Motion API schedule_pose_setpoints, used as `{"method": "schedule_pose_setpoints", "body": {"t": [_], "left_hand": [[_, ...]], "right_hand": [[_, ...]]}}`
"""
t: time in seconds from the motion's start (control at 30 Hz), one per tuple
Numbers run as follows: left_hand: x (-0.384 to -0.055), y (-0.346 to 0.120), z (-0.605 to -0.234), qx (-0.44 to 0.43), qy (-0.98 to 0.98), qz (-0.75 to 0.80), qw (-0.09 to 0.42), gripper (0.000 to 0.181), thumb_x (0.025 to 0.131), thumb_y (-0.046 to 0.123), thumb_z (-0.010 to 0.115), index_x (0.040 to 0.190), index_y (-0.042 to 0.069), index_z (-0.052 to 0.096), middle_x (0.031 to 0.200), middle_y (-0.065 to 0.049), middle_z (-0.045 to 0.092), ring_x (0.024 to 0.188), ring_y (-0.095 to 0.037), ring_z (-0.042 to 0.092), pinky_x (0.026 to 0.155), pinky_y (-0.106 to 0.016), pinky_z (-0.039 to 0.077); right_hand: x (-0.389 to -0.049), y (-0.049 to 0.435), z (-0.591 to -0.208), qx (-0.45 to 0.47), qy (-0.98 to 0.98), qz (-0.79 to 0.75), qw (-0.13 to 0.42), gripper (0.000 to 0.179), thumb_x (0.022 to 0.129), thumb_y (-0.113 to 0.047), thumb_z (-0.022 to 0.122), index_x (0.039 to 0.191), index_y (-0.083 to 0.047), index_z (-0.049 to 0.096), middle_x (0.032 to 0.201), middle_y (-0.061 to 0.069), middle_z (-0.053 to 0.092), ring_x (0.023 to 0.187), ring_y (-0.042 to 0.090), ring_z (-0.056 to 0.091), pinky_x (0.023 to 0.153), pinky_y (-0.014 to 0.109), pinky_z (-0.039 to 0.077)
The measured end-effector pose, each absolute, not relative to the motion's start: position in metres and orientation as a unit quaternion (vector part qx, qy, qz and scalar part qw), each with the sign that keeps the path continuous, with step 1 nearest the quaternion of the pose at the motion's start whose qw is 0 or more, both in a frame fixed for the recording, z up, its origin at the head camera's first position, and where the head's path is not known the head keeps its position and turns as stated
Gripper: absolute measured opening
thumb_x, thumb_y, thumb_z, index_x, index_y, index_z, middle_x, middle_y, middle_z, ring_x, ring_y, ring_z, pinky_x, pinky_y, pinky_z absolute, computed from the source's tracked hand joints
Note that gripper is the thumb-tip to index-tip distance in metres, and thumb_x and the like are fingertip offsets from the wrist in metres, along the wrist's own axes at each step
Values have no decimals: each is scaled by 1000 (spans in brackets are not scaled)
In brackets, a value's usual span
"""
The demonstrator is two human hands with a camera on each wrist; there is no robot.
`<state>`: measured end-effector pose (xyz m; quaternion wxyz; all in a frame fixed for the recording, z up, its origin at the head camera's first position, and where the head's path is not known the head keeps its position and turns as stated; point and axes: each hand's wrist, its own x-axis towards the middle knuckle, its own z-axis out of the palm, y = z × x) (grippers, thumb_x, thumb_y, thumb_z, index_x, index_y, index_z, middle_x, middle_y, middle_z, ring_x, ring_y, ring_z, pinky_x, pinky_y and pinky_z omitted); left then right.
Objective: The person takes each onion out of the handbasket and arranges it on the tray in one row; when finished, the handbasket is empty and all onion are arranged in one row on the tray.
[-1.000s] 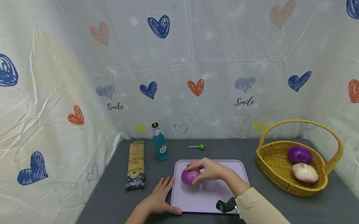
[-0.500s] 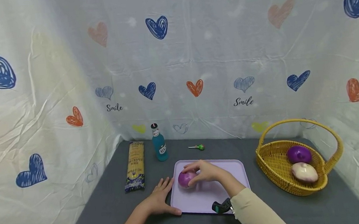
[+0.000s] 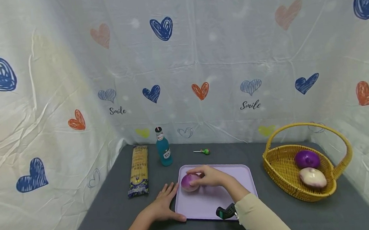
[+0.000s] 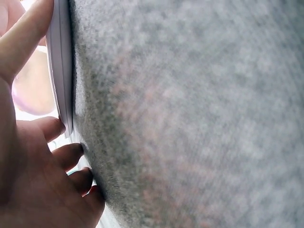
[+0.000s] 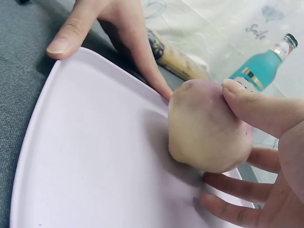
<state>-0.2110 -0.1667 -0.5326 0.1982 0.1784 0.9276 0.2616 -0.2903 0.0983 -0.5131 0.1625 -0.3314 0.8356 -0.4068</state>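
My right hand holds a round purple-and-cream vegetable between thumb and fingers, over the left part of the lilac tray. In the right wrist view the vegetable turns its pale, lumpy side to the camera, with purple near the thumb. Its shadow falls on the tray beside it. With fingers spread, my left hand lies along the tray's left side, its thumb at the front left corner. The left wrist view shows this hand against the tray's side wall.
At the right stands a yellow wicker basket with a purple vegetable and a pale one inside. A long yellow packet, a blue bottle and a green lollipop are behind the hands on the grey tabletop.
My right hand has carried the vegetable a little to the left over the tray, and it has tipped so more of its pale side shows. The left hand stays put.
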Motion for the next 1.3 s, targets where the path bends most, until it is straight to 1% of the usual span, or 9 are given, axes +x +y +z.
{"method": "schedule_pose_setpoints", "body": {"t": [0.07,0.2,0.5,0.67,0.73,1.0,1.1,1.17,1.3], "left_hand": [[-211,-167,-533,179,927,263,198,125,68,67,83,163,16,19,169,-18,14,155,-45,4,116,-73,16],[-212,-167,-533,178,927,264,197,125,68,66,83,163,15,19,169,-17,13,155,-45,4,116,-73,16],[-211,-167,-533,181,926,268,196,125,68,66,83,162,14,20,169,-18,14,155,-46,4,116,-73,16],[-210,-168,-532,184,925,270,192,125,68,66,84,162,14,21,168,-19,14,155,-47,4,116,-73,15],[-210,-167,-532,183,926,270,191,124,68,66,84,162,14,20,169,-19,14,155,-46,4,116,-73,15],[-211,-167,-531,184,926,268,190,124,69,65,84,162,14,20,168,-19,14,155,-46,4,116,-74,16],[-211,-167,-531,185,926,269,189,124,69,65,84,162,13,21,168,-19,15,155,-46,4,116,-73,15],[-211,-167,-531,185,925,270,190,124,69,65,84,162,13,21,168,-20,15,155,-47,5,116,-73,15],[-211,-167,-532,185,926,270,190,124,69,65,84,162,14,20,168,-19,15,154,-47,5,115,-74,16]], "right_hand": [[-291,99,-515,-335,835,-406,160,52,96,-32,71,141,-10,60,141,7,61,117,26,64,98,42,54],[-292,100,-517,-336,835,-405,160,54,96,-34,70,143,-10,58,142,6,61,119,29,64,103,47,52],[-289,103,-511,-328,834,-406,177,66,95,-36,71,152,-13,47,151,12,52,127,38,60,104,57,49],[-288,105,-503,-326,837,-402,176,68,94,-38,72,153,-17,46,154,9,49,129,39,58,103,61,47],[-287,106,-502,-326,838,-400,175,69,93,-37,74,153,-18,46,154,6,49,129,38,59,103,61,48],[-283,106,-500,-339,833,-395,188,72,89,-34,79,151,-14,48,154,2,50,127,34,61,103,54,50],[-282,103,-501,-338,836,-389,188,71,87,-34,80,149,-14,51,151,1,53,126,32,61,102,51,52],[-282,101,-503,-340,839,-380,189,67,87,-35,80,146,-15,56,147,-1,57,124,29,62,100,47,53],[-282,97,-506,-337,845,-374,181,51,88,-34,79,135,-18,67,135,-3,66,119,23,63,98,41,55]]}}
